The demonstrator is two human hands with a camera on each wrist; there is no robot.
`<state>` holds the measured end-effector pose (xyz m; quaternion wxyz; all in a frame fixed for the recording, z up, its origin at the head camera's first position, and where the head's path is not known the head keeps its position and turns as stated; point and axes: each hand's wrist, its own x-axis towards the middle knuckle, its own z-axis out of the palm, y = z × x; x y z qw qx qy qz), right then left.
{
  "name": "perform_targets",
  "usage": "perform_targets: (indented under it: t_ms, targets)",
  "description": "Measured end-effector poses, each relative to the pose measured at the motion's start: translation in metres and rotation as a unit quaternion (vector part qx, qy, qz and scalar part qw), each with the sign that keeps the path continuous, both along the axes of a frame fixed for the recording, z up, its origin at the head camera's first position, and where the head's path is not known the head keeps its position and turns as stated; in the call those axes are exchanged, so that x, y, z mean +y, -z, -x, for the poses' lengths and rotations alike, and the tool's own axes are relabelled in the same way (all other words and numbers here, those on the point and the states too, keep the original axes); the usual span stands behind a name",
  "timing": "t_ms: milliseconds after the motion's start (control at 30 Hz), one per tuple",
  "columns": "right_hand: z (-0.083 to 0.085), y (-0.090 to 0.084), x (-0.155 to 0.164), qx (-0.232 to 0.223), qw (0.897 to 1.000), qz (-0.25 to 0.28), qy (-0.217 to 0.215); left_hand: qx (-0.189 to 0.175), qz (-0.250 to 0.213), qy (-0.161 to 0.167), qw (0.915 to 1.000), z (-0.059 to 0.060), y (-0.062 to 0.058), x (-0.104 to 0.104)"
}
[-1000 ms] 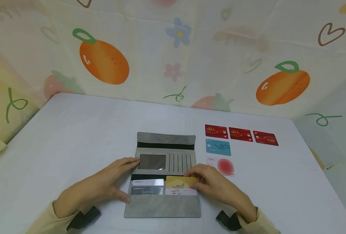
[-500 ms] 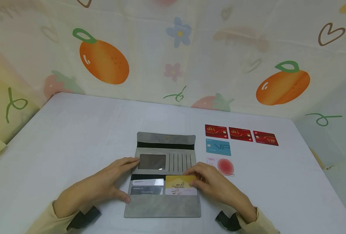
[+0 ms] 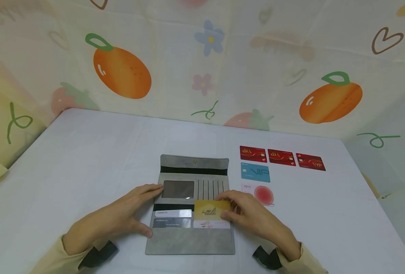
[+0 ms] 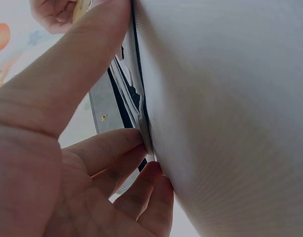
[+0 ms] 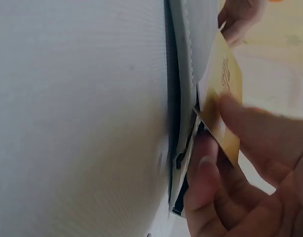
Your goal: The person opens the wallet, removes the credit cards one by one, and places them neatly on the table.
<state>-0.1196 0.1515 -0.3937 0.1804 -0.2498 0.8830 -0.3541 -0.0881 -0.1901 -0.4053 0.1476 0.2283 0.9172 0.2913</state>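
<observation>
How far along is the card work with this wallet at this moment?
Five cards already lie out beside the wallet: three red cards, a blue card, a pink card. The right hand pinches the yellow card, part-way in its slot; the left hand steadies the wallet. Three cards remain slotted.

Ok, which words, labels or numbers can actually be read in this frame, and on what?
"VIP": on each of the three red cards, printed upside down to the camera.
"VIP": faint, on the blue card.
Pink card: small corner word, too blurred.
Gold card pinched by the right hand: unreadable.
Wallet cards: too small.
</observation>
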Motion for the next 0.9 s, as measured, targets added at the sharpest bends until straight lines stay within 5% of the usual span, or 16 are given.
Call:
perform_targets:
  t_ms: [900]
  targets:
    - [0.007,-0.016,0.017,0.024,0.998,0.037,0.043,0.017,-0.001,0.010,0.9998,0.000,0.000,-0.001]
